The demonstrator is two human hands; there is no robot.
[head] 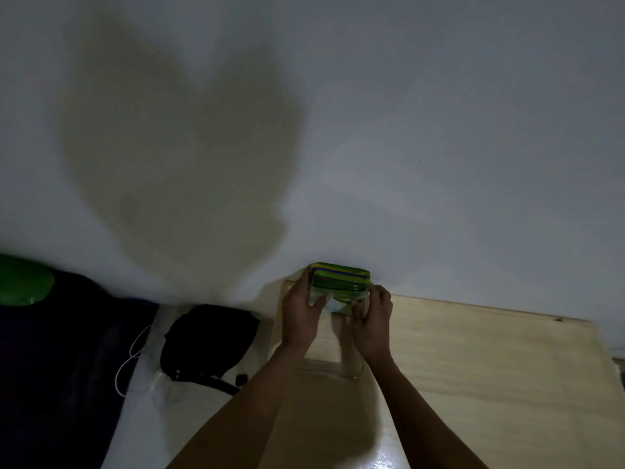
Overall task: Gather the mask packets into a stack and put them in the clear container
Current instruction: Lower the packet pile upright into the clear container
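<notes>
A stack of green, yellow and blue mask packets stands on edge at the far end of the wooden table, close to the wall. My left hand grips its left side and my right hand grips its right side. The clear container lies on the table between my wrists, just below the stack. The lower part of the stack looks set into the container's far end, though glare and dim light make this hard to confirm.
A pale wooden table runs to the right, with its left edge beside my left forearm. A black bag and a white cable lie to the left on a white surface. A green object sits far left. The white wall is directly behind.
</notes>
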